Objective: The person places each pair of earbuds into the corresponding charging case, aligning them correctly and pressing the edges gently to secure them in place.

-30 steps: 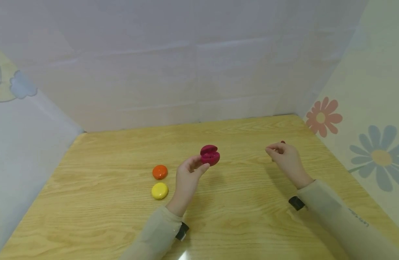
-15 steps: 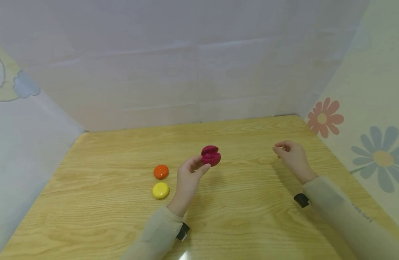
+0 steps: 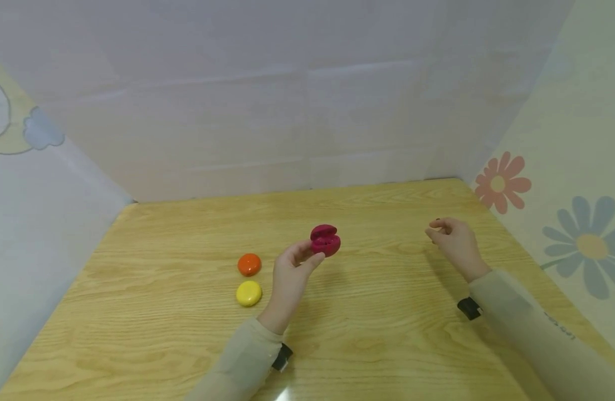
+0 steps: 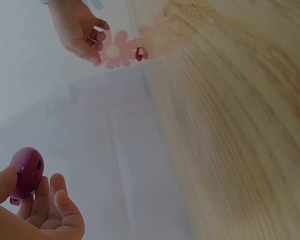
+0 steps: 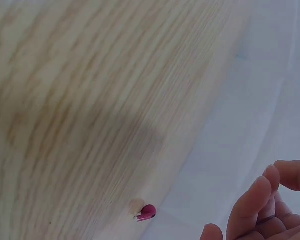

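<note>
My left hand holds up a dark pink earbud case between thumb and fingers. Its lid stands ajar; in the left wrist view the rounded outside of the case shows. Over the right part of the table, my right hand has loosely bent fingers and nothing in them. A dark pink earbud lies on the table beyond that hand, apart from it; the left wrist view shows the same earbud. From the head view the right hand hides most of it.
An orange round case and a yellow round case lie left of my left hand. The wooden table meets a pale back wall. Flower-printed sheeting borders the right side.
My right hand has moved a little to the right, mostly in the first half second. The left hand keeps the open case nearly still. The view has shifted slightly.
</note>
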`<move>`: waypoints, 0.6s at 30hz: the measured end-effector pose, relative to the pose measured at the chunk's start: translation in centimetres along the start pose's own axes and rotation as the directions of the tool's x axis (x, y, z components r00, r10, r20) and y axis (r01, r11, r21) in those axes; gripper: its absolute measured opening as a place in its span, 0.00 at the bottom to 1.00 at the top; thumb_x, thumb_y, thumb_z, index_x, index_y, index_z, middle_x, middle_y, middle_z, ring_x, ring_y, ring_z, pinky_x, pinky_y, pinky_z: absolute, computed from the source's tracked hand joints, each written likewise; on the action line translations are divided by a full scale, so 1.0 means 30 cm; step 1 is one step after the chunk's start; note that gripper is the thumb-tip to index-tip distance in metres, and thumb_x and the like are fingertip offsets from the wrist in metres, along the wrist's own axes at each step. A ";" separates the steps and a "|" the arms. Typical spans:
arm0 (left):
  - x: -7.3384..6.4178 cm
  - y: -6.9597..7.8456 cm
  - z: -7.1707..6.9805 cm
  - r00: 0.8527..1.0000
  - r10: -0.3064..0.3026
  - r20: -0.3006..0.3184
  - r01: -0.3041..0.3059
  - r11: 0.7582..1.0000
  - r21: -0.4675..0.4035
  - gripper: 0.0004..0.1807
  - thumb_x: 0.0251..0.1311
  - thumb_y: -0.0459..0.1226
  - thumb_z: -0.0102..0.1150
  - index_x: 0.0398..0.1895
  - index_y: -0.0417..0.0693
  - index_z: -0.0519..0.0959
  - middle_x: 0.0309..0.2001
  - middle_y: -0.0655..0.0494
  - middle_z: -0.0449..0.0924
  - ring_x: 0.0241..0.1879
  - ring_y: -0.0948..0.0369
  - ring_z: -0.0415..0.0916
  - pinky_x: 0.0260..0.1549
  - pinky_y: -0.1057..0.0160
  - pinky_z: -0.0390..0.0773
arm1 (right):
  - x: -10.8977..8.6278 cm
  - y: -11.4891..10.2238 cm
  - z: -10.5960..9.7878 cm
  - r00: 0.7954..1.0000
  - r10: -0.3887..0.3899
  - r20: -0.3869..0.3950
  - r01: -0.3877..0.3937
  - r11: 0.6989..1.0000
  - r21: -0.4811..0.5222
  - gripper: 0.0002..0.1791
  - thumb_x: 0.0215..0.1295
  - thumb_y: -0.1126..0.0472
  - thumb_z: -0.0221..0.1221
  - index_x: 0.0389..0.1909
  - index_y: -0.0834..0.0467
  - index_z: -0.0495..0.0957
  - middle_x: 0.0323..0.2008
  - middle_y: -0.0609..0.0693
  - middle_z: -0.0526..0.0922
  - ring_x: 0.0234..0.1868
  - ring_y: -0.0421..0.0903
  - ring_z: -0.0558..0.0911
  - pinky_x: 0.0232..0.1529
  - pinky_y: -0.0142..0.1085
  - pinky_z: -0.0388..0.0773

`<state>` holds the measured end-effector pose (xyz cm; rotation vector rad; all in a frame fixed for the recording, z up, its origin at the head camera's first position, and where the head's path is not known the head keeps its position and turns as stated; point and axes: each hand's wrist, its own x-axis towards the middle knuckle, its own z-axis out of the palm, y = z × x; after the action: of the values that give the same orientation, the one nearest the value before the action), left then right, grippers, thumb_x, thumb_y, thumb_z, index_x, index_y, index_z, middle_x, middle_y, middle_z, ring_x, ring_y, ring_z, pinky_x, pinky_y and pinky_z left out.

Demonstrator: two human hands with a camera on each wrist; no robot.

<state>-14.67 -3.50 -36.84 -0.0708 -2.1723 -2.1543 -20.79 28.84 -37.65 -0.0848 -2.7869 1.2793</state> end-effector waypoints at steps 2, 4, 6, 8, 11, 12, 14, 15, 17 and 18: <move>-0.001 -0.001 0.000 1.000 0.007 -0.002 -0.007 1.000 0.006 0.16 0.62 0.31 0.62 0.50 0.31 0.78 0.45 0.42 0.83 0.45 0.55 0.77 0.46 0.62 0.76 | 0.002 0.005 0.001 1.000 -0.002 -0.010 0.001 1.000 -0.021 0.22 0.71 0.60 0.53 0.56 0.75 0.71 0.36 0.58 0.75 0.32 0.46 0.72 0.26 0.31 0.71; -0.001 -0.002 0.000 1.000 0.014 -0.004 -0.014 1.000 0.016 0.15 0.62 0.31 0.62 0.50 0.31 0.78 0.45 0.42 0.83 0.44 0.54 0.78 0.45 0.62 0.75 | 0.005 0.011 0.002 1.000 -0.006 -0.021 0.006 0.999 -0.038 0.23 0.71 0.60 0.54 0.56 0.75 0.70 0.38 0.59 0.73 0.34 0.47 0.71 0.27 0.31 0.70; -0.002 -0.003 0.000 1.000 0.016 -0.006 -0.016 1.000 0.021 0.15 0.61 0.31 0.63 0.50 0.30 0.78 0.44 0.42 0.83 0.44 0.54 0.78 0.45 0.62 0.75 | 0.007 0.016 0.002 1.000 -0.012 -0.025 0.010 0.999 -0.051 0.23 0.70 0.61 0.54 0.57 0.76 0.69 0.39 0.61 0.73 0.36 0.49 0.71 0.29 0.31 0.70; -0.002 -0.004 0.000 1.000 0.014 -0.006 -0.014 1.000 0.023 0.15 0.62 0.31 0.63 0.50 0.31 0.79 0.44 0.42 0.83 0.45 0.53 0.78 0.45 0.62 0.75 | 0.010 0.022 0.002 1.000 -0.009 -0.021 0.008 0.998 -0.056 0.23 0.71 0.61 0.54 0.58 0.76 0.68 0.40 0.62 0.73 0.39 0.52 0.71 0.31 0.33 0.70; -0.001 -0.005 -0.001 1.000 0.005 -0.009 -0.005 1.000 0.023 0.15 0.62 0.31 0.63 0.50 0.32 0.79 0.44 0.43 0.83 0.45 0.53 0.77 0.45 0.62 0.75 | 0.016 0.030 0.001 1.000 -0.002 -0.010 0.001 0.998 -0.060 0.24 0.71 0.60 0.53 0.58 0.76 0.68 0.45 0.67 0.73 0.43 0.56 0.72 0.34 0.37 0.71; -0.001 -0.006 -0.001 1.000 0.007 -0.010 -0.006 1.000 0.025 0.15 0.62 0.31 0.63 0.50 0.32 0.79 0.44 0.43 0.83 0.45 0.53 0.78 0.45 0.62 0.75 | 0.018 0.033 0.000 1.000 0.002 -0.006 -0.002 0.998 -0.061 0.24 0.72 0.60 0.52 0.58 0.76 0.68 0.46 0.69 0.72 0.44 0.58 0.72 0.36 0.38 0.71; 0.000 -0.009 -0.002 1.000 0.010 -0.009 -0.010 1.000 0.027 0.15 0.62 0.32 0.63 0.50 0.32 0.79 0.45 0.43 0.83 0.45 0.53 0.78 0.46 0.62 0.75 | 0.022 0.040 -0.004 1.000 0.010 0.000 -0.010 0.998 -0.067 0.24 0.72 0.59 0.51 0.57 0.76 0.68 0.50 0.72 0.71 0.47 0.62 0.72 0.37 0.41 0.72; 0.000 -0.011 -0.002 1.000 0.011 -0.009 -0.011 1.000 0.026 0.15 0.61 0.32 0.63 0.50 0.32 0.79 0.45 0.43 0.83 0.45 0.53 0.78 0.46 0.62 0.75 | 0.024 0.043 -0.005 1.000 0.014 0.002 -0.014 0.997 -0.070 0.24 0.72 0.59 0.51 0.58 0.76 0.67 0.51 0.72 0.71 0.48 0.63 0.72 0.38 0.42 0.72; 0.000 -0.013 -0.002 1.000 0.013 -0.006 -0.012 1.000 0.024 0.15 0.62 0.32 0.63 0.50 0.32 0.79 0.45 0.43 0.83 0.45 0.53 0.78 0.46 0.62 0.75 | 0.028 0.050 -0.009 1.000 0.024 0.007 -0.024 0.997 -0.079 0.25 0.73 0.58 0.51 0.58 0.76 0.67 0.53 0.73 0.70 0.48 0.64 0.73 0.37 0.43 0.72; -0.001 -0.014 -0.003 1.000 0.014 -0.005 -0.014 1.000 0.023 0.15 0.62 0.32 0.63 0.50 0.32 0.79 0.45 0.43 0.83 0.45 0.53 0.78 0.46 0.62 0.75 | 0.031 0.053 -0.011 1.000 0.026 0.008 -0.025 0.996 -0.084 0.25 0.73 0.58 0.51 0.58 0.76 0.67 0.53 0.73 0.70 0.48 0.64 0.73 0.37 0.42 0.72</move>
<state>-14.68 -3.58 -37.25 -0.0788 -2.1867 -2.1192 -21.65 30.18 -38.61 -0.1202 -2.8559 1.1712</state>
